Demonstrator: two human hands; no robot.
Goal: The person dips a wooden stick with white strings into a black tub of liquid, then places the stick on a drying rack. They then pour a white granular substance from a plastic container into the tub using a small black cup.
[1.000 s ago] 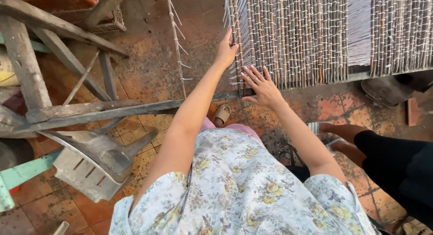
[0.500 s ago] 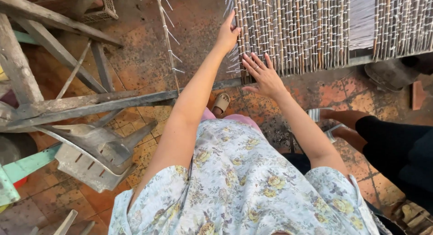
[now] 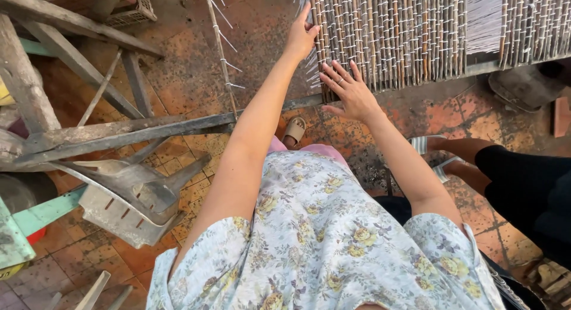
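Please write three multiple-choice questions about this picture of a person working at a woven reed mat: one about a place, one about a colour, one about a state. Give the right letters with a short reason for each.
1. Where is the left hand?
A. on the left edge of the reed mat
B. on the plastic chair
C. on the sandal

2. What colour is the overturned plastic chair?
A. red
B. grey
C. yellow

3. How is the right hand?
A. closed in a fist
B. holding a stick
C. open, fingers spread on the mat

Answers:
1 A: its fingers touch the mat's left edge, where white strings stick out.
2 B: the chair lying on the tiled floor is plainly grey.
3 C: the fingers are fanned out flat against the reeds near the mat's lower edge, holding nothing.
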